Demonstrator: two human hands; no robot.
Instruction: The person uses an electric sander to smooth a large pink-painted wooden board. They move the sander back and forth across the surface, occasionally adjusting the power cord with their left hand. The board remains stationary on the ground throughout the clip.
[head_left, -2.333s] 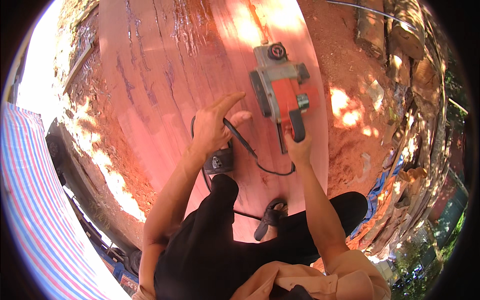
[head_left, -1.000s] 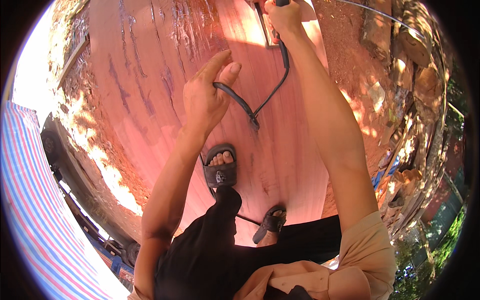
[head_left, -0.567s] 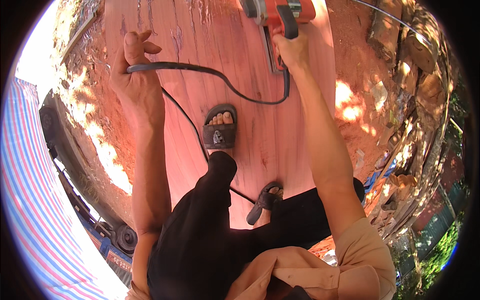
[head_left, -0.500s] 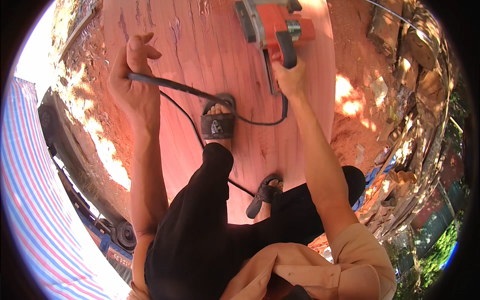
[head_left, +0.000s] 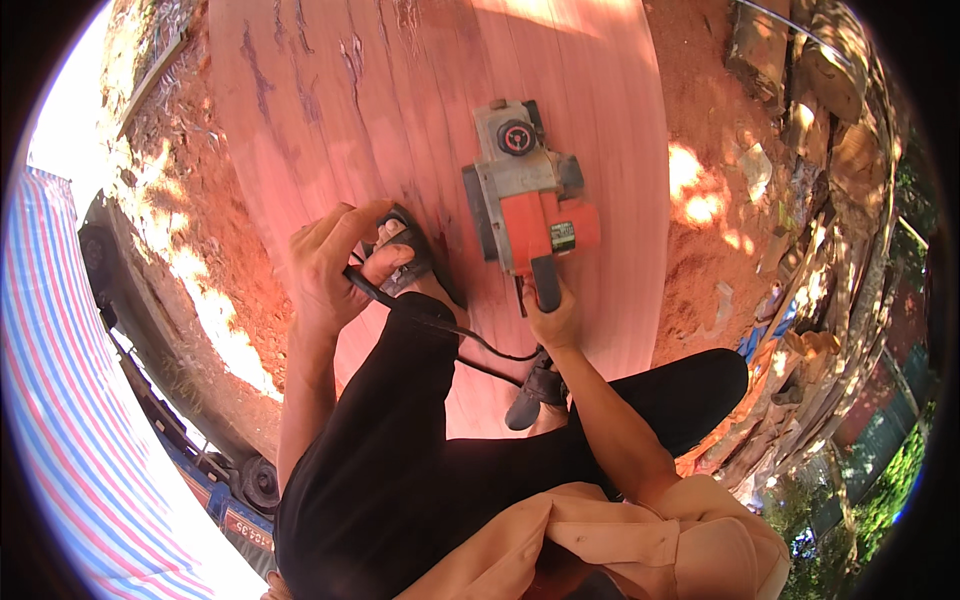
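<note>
**Electric planer held on timber slab, cable gathered in the other hand**

The right hand (head_left: pixel 553 318) is closed around the dark rear handle of an orange and grey electric planer (head_left: pixel 527 203). The tool sits flat on a broad reddish wooden slab (head_left: pixel 420 90), directly ahead of that hand, its grey front end pointing away from the person.

The left hand (head_left: pixel 330 262) is curled around a black power cable (head_left: pixel 430 325), pinching it between thumb and fingers. From this grip the cable runs across the black trouser leg (head_left: pixel 400 450) toward the right hand and the back of the planer.

Just beyond the left hand's fingertips, a foot in a black sandal (head_left: pixel 415 255) stands on the slab, close beside the planer's left flank. A second black sandal (head_left: pixel 530 395) shows below the right hand, near the wrist.

Red sawdust-covered ground (head_left: pixel 710 200) lies to the right of the right hand. A striped blue, red and white tarpaulin (head_left: pixel 70 420) lies well to the left of the left hand.
</note>
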